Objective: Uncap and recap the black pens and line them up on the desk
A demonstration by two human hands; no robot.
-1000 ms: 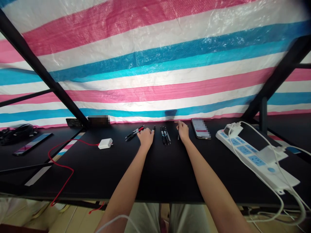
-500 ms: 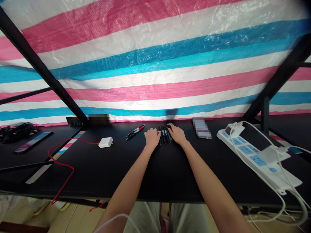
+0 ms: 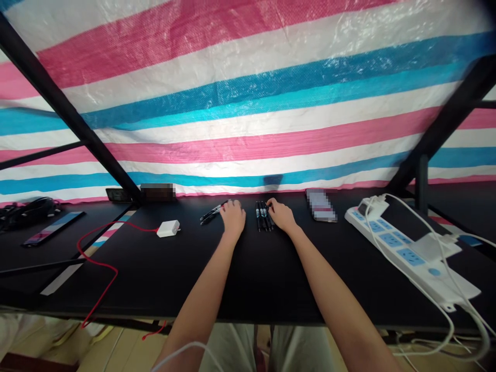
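Several black pens [image 3: 264, 217] lie side by side in a row on the black table. My right hand [image 3: 283, 216] rests at the right edge of this row, fingers bent and lightly against the outermost pen, not wrapped round it. To the left, my left hand [image 3: 233, 219] is over the table with its fingers apart, reaching the right end of a smaller group of pens [image 3: 210, 214]. That group lies slanted, and my fingertips partly cover it; whether they touch the pens is unclear.
A white charger [image 3: 168, 228] with a red cable lies to the left. At the right are a phone [image 3: 321, 205] and a white power strip [image 3: 403, 248] with plugs and cables. Farther left are another phone [image 3: 54, 228] and black cables [image 3: 33, 209]. Striped sheeting [image 3: 232, 129] hangs behind.
My left hand has left the row of pens and moved left to the slanted pens, now covering the red one. My right hand stays beside the row.
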